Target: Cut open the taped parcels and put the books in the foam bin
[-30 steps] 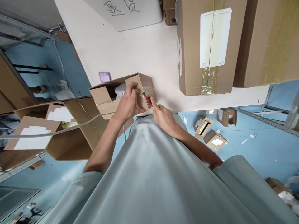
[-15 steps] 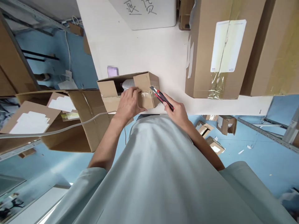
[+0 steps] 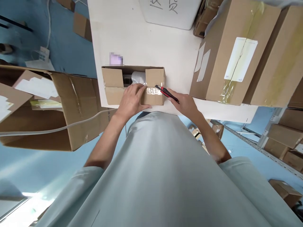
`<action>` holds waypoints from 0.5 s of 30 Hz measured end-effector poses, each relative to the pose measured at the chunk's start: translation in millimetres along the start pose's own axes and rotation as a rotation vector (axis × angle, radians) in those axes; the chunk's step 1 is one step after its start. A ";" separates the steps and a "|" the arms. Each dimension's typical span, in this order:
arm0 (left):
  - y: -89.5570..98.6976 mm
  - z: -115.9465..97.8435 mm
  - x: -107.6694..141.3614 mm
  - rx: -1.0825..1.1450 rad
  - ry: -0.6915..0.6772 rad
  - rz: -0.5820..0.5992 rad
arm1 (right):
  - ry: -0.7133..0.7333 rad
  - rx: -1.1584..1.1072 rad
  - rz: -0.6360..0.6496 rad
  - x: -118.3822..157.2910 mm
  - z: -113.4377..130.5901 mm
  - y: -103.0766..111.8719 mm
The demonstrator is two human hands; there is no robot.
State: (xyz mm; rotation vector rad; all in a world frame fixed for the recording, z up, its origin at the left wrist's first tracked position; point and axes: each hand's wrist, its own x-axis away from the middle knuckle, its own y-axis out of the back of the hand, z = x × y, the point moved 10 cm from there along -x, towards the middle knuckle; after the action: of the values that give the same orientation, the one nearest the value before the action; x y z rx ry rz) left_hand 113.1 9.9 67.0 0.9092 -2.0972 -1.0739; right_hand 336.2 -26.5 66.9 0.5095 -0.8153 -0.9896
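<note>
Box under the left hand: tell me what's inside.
In the box, a whitish item and something dark beside it show; the flaps and left hand cover the rest.

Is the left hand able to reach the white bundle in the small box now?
Probably yes: the left hand is close to the white bundle, which shows between two box flaps.

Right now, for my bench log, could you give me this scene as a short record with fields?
left hand: on the small carton, thumb spread from the fingers
right hand: holding the red-and-black cutter
blade: out, over the carton's right end; contact unclear
left-hand position: left hand near the opening
contents: white wrapped item, partly visible
surface: white table
right side: large taped carton
left side: open carton, grey cable across it
</note>
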 end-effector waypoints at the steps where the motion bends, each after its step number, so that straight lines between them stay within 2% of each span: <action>1: 0.1 1.2 -1.0 0.009 -0.008 -0.004 | -0.009 0.033 0.014 0.4 2.3 1.3; 7: -7.5 5.4 -2.4 0.061 -0.038 -0.044 | -0.005 0.196 0.114 1.1 26.6 17.1; 15: -29.4 4.9 21.2 0.173 -0.116 -0.109 | 0.041 0.441 0.268 -7.0 64.9 38.9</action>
State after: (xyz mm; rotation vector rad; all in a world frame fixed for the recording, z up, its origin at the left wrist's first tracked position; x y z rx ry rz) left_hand 105.8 -17.6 44.0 1.0786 -2.2867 -1.0338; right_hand 303.0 -3.1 131.2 0.7718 -1.0404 -0.5491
